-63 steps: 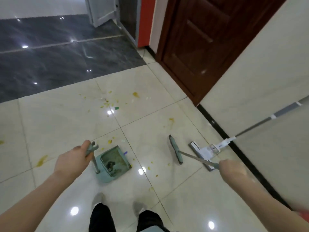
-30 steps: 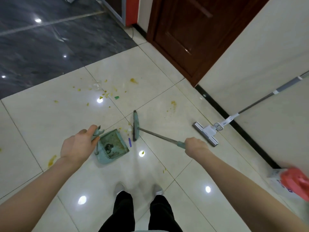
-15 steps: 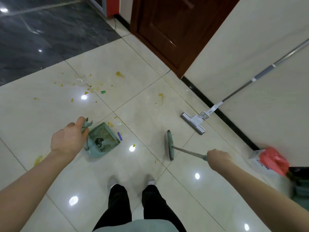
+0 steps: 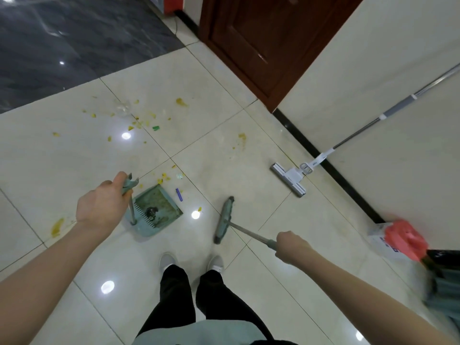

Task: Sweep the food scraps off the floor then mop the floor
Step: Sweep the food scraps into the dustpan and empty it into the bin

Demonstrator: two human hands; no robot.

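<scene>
Broom (image 4: 224,220) gripped by right hand (image 4: 291,247), dustpan (image 4: 156,210) by left hand (image 4: 102,207).

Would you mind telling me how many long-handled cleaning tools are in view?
3: the dustpan held upright by the left hand, the broom held by the right hand, and the mop leaning against the wall. None appear hidden.

Mop handle (image 4: 398,108) runs off frame; red object (image 4: 403,239) blurred.
</scene>
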